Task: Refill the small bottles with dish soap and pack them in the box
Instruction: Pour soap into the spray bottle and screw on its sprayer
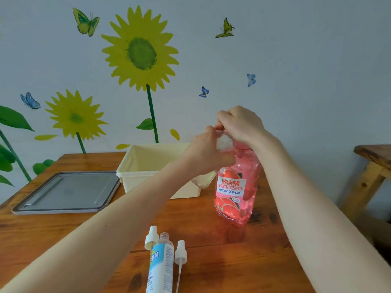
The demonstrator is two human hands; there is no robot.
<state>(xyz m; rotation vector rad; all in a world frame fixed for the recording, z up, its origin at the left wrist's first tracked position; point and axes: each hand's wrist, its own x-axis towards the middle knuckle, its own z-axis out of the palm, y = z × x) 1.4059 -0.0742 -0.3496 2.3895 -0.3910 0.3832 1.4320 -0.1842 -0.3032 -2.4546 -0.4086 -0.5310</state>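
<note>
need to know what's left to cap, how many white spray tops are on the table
2: one spray top lies left of the open small bottle, the other, with its dip tube, lies right of it. The arms may hide more.

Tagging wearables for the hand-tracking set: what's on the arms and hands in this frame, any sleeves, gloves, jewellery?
Nothing worn that shows. The left hand and right hand are bare, with no gloves, rings, watch or bands visible. Both forearms are uncovered down to the bottom edge of the picture, so no sleeve comes into view. No markings or cables.
</note>
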